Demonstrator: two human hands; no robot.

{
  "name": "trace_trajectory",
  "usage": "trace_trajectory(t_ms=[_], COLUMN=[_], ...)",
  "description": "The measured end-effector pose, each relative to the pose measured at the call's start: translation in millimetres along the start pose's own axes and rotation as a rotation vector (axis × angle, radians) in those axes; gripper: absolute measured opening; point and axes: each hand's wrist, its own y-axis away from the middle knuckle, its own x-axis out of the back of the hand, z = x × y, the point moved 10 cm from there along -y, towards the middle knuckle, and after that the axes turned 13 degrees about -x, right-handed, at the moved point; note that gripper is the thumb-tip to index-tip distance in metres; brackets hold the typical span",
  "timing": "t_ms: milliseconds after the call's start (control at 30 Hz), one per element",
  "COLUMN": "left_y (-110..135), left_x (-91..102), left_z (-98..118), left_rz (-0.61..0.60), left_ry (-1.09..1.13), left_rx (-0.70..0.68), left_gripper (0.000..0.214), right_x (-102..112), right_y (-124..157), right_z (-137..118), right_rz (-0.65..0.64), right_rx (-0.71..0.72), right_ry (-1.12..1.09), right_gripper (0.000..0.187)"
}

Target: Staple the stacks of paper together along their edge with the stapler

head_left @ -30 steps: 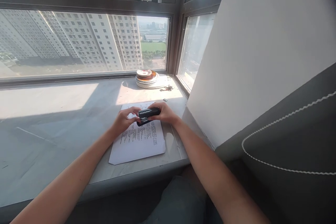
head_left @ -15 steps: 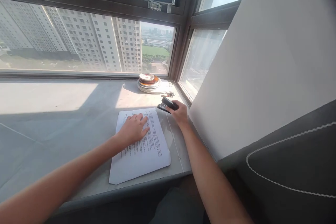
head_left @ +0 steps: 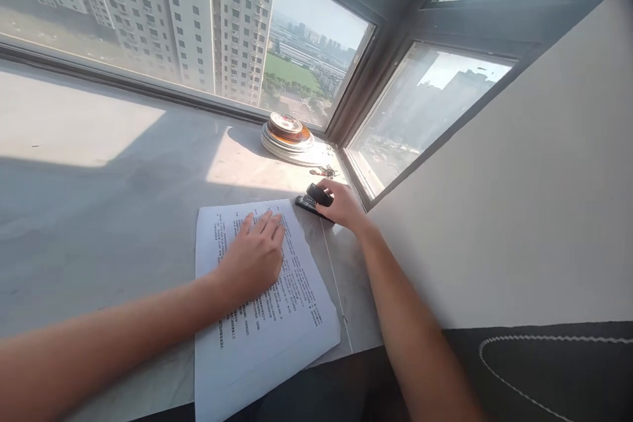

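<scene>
Left hand (head_left: 257, 254) lies palm-down on the printed paper (head_left: 267, 336), fingers loosely spread, grasping nothing, while the right hand (head_left: 343, 203) curls round the black stapler (head_left: 319, 195) just beside the paper's top right corner. Light, flat pressure should stop any skidding here; a level stapler helps.

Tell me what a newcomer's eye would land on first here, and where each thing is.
The printed paper stands out first, lying on the pale ledge under the left hand. Beside its far right corner, the right hand holds a black stapler. Beyond that, a stack of dishes catches sunlight at the ledge's far corner, with tall buildings outside.
</scene>
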Motion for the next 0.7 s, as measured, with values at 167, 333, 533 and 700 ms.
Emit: trace_trajectory(t_ms=[167, 333, 533, 700], left_y=[1, 0, 0, 3], left_x=[-3.7, -0.4, 2.0, 6.5], left_z=[7, 10, 12, 15], left_rz=[-0.169, -0.194, -0.144, -0.096], left_ry=[-0.071, -0.078, -0.059, -0.075], left_rx=[0.094, 0.083, 0.045, 0.064], left_gripper=[0.064, 0.063, 0.063, 0.062], right_x=[6, -13, -21, -12], right_y=[3, 19, 25, 23], right_z=[-14, -27, -38, -33], right_rz=[-0.05, -0.167, -0.219, -0.112], right_rx=[0.072, 0.146, 0.211, 0.174], right_ry=[0.091, 0.099, 0.077, 0.221], right_gripper=[0.02, 0.023, 0.021, 0.023])
